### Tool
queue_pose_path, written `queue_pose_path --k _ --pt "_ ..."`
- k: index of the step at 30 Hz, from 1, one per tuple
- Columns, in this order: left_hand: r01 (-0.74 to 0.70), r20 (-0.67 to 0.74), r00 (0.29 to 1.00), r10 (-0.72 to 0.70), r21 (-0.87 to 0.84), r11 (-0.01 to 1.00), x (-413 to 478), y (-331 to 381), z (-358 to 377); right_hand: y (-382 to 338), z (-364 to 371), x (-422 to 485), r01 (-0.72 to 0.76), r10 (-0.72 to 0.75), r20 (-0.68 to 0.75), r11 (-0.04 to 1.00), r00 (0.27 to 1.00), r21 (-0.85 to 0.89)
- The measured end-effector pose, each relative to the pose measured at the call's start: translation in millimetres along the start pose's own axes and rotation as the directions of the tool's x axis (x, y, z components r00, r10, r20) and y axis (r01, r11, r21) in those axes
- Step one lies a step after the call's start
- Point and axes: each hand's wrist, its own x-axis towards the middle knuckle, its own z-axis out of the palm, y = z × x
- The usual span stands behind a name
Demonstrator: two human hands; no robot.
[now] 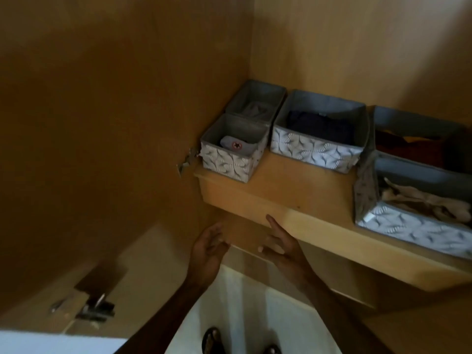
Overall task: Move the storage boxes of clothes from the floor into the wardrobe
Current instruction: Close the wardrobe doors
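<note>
Several grey fabric storage boxes with white leaf-pattern fronts stand on the wooden wardrobe shelf (293, 190). A small box (229, 162) with a grey folded item sits at the shelf's left end, another small box (255, 100) behind it. A wider box (316, 149) holds dark clothes. At the right, a long box (408, 226) holds beige clothes, with one more box (419, 123) behind it holding dark red and yellow cloth. My left hand (208, 249) and right hand (283, 246) hang below the shelf's front edge, both open and empty, palms facing each other.
The wardrobe's brown side wall (102, 123) fills the left. An open door with a metal hinge (94, 307) is at lower left. White floor (242, 315) lies below, with my sandalled feet (213, 341) at the bottom edge. A lower shelf (344, 277) sits under the upper one.
</note>
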Motion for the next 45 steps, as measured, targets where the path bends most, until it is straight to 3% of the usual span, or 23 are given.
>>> queue_pose_path --k 9,14,23,32,38,45 --pt "-0.001 -0.136 0.99 0.017 0.116 0.993 -158.8 -23.1 -5.2 33.5 13.2 -124.8 -0.055 0.05 0.111 0.998 0.993 0.039" --pt "0.034 -0.22 0.975 0.0 0.153 0.988 -249.6 -38.5 -9.1 45.6 22.9 -197.5 -0.025 0.022 0.162 1.0 0.987 0.016" --pt "-0.031 -0.254 0.964 0.078 0.183 0.983 -380.1 -48.4 -30.7 52.4 44.5 -323.5 0.053 -0.042 0.201 0.998 0.979 -0.047" --pt "-0.078 -0.084 0.992 0.091 0.141 0.987 -487.8 -55.8 -14.6 58.1 26.1 -471.0 0.02 -0.02 -0.002 0.997 1.0 -0.079" --pt "-0.118 0.128 0.986 0.103 0.119 0.986 -544.9 -51.4 56.6 67.2 -37.5 -565.3 -0.019 0.002 -0.166 0.995 0.986 -0.101" --pt "-0.196 0.265 0.95 0.165 0.096 0.976 -584.8 -28.4 161.9 76.4 -136.2 -635.5 -0.037 0.02 -0.331 0.998 0.943 -0.044"
